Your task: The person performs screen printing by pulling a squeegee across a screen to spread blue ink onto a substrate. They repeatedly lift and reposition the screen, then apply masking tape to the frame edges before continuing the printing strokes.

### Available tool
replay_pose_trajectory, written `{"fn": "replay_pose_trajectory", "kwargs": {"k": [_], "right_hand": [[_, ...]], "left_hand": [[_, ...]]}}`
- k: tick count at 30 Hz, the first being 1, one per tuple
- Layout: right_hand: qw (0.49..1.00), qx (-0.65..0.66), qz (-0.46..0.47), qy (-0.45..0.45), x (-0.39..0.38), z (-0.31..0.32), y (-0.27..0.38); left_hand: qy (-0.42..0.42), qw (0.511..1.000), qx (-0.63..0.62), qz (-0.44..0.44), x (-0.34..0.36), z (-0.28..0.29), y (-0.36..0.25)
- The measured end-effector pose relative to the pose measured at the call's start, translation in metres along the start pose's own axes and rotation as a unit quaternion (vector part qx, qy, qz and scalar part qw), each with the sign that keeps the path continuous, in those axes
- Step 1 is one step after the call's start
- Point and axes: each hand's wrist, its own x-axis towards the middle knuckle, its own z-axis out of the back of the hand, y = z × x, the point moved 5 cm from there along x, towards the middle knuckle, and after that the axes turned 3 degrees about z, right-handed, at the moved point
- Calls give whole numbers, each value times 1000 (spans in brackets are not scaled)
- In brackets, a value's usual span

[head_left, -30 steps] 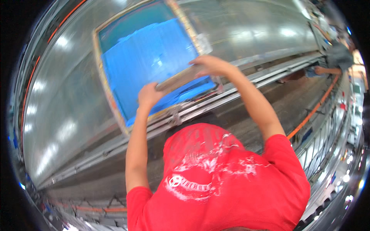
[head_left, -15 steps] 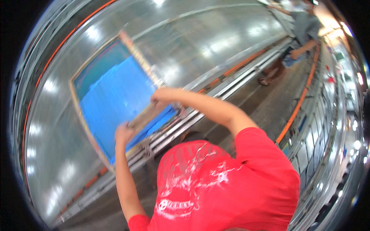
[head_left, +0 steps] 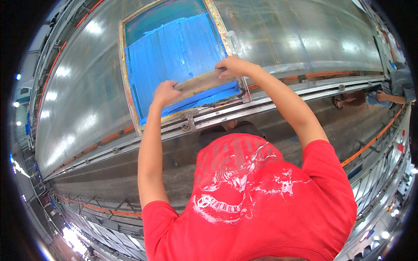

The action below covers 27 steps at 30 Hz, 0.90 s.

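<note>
My left hand (head_left: 166,92) and my right hand (head_left: 234,66) grip either end of a long wooden-handled squeegee (head_left: 196,82). It lies across the near part of a rectangular screen frame (head_left: 123,61), whose mesh carries a thick layer of bright blue ink (head_left: 170,50) with a darker teal band along the far side. A pooled streak of ink runs between the squeegee and the near rim. The screen rests on a long glassy, metallic table (head_left: 296,39), its near side beside a metal rail (head_left: 278,98) fitted with a clamp (head_left: 190,122).
At the far right, a co-worker (head_left: 396,87) in grey stands by the table, one hand visible near the rail. Orange strips (head_left: 370,141) line neighbouring racks. A dark, stained floor (head_left: 100,185) shows below the table's edge.
The view swung right half a second ago and has swung back. My hands keep hold of the squeegee near the screen's near edge, with little visible shift relative to the frame.
</note>
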Motion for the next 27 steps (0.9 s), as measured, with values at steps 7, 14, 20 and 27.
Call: {"fn": "replay_pose_trajectory", "kwargs": {"k": [7,14,20,27], "right_hand": [[998,18,-44,31,0,-17,-22],[982,56,-92,154,27,-31,-52],[980,99,-89,150,76,25,-67],[993,-76,-69,-64,156,127,-90]], "left_hand": [[49,998,29,-13,30,-26,9],[121,992,22,1,61,-36,17],[209,976,-56,-35,113,13,19],[-79,995,26,-56,200,120,10]]}}
